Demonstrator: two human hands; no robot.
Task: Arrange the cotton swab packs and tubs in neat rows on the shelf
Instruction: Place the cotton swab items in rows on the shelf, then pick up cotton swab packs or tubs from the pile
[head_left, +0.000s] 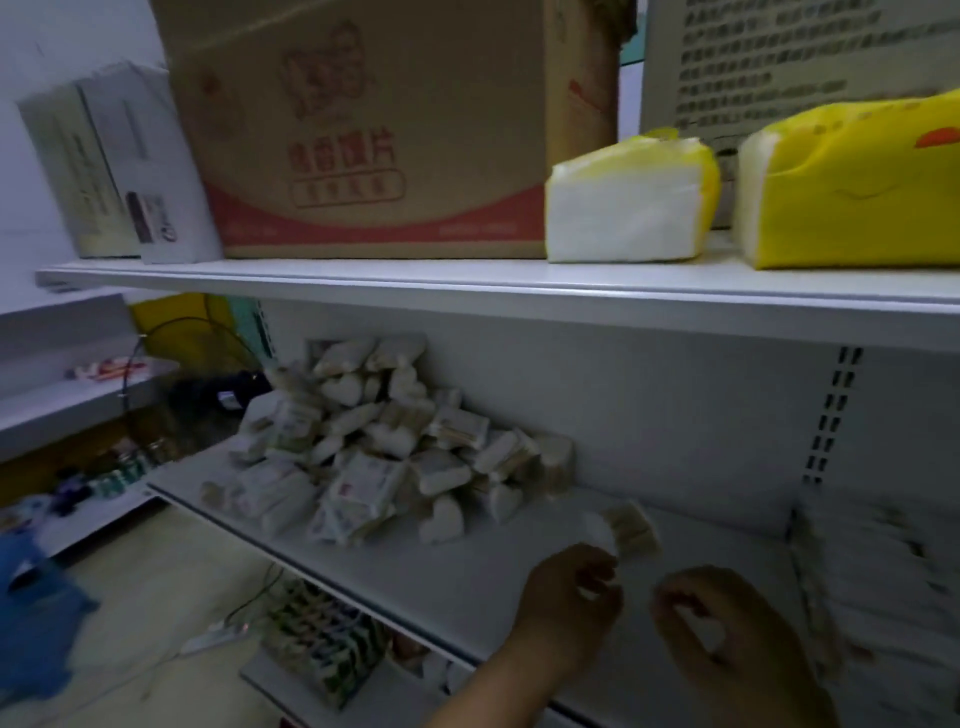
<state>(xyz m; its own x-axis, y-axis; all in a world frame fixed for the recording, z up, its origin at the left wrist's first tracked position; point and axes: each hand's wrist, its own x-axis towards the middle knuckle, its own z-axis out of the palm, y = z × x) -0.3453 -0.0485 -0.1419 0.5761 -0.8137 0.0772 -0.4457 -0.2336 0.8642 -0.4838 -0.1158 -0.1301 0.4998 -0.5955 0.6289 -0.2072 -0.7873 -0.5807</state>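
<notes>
- White metal shelving (649, 415) with a perforated upright fills the view; a pale floor (140, 587) shows at 8 o'clock.
- Upper shelf (415, 278): a large brown cardboard box with red print (389, 130) stands at 12 o'clock. Grey-white cartons (119, 166) stand just beside it toward 10 o'clock.
- Same shelf, 1 to 2 o'clock: a white tissue pack in yellow wrap (628, 202) and a larger yellow tissue pack (852, 192), near each other but apart.
- Middle shelf (467, 566): a loose heap of small white cotton swab packs (384, 452) lies at the centre, piled against the back panel with no rows visible. The packs lie at mixed angles, some on top of others.
- One single cotton swab pack (631, 530) is apart from the heap, toward 4 o'clock of it. It is tilted and blurred.
- Left grip (571, 597) reaches in at 5 o'clock with fingers curled. Its fingertips meet the lower edge of the single pack and appear to pinch it.
- Right grip (727, 639) sits just beside the left, toward 4 o'clock, fingers curled. Whether it holds anything cannot be told through the blur.
- A blurred stack of pale flat packs (872, 597) occupies the middle shelf at 4 o'clock, beside the right grip.
- Lower shelf, 6 o'clock: a row of packs with coloured print (322, 644) stands on edge.
- A blue object (36, 623) lies on the floor at 8 o'clock, too blurred to identify.
</notes>
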